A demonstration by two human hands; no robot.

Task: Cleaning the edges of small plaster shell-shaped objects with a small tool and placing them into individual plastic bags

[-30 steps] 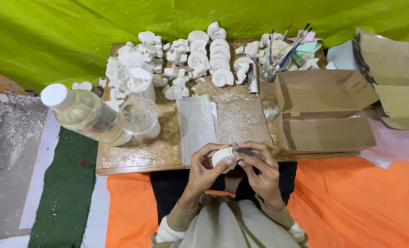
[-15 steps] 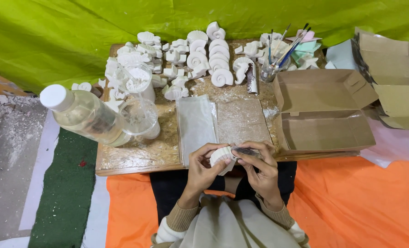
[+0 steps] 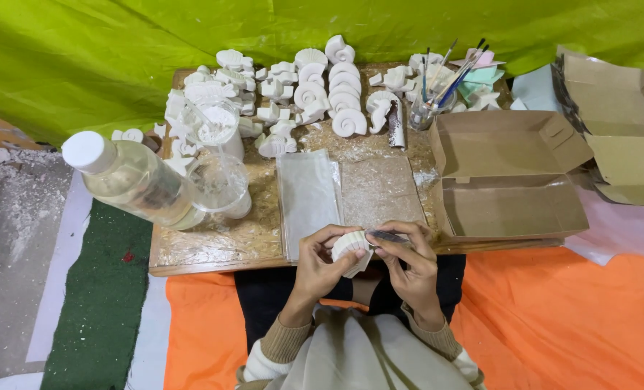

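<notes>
Head view looks down on a low wooden board (image 3: 206, 249) laid over orange cloth (image 3: 582, 318), with a green sheet (image 3: 119, 58) behind it. Both hands meet just off the board's near edge, about midway along it. The left hand (image 3: 320, 263) is curled around a white ribbed shell casting (image 3: 351, 249), fingers wrapped over its top and thumb under it. The right hand (image 3: 412, 263) pinches a thin dark tool (image 3: 388, 236) whose tip touches the shell's upper right side; its other fingers rest against the casting too.

Beyond the hands, two flat clear plastic sheets (image 3: 307, 195) lie side by side in the middle of the board. Near the left edge a clear bottle (image 3: 134, 180) with a white cap lies tilted, just beside a clear cup (image 3: 221, 184). A second clear cup with white powder (image 3: 215, 123) stands behind it. Along the far edge sit many white plaster castings (image 3: 336, 94) shaped like shells, spirals and a seahorse. Toward the far right corner a glass of paintbrushes (image 3: 426, 112) stands upright. An open brown cardboard box (image 3: 509, 173) overhangs the right edge, with another brown box (image 3: 618, 123) farther right.
</notes>
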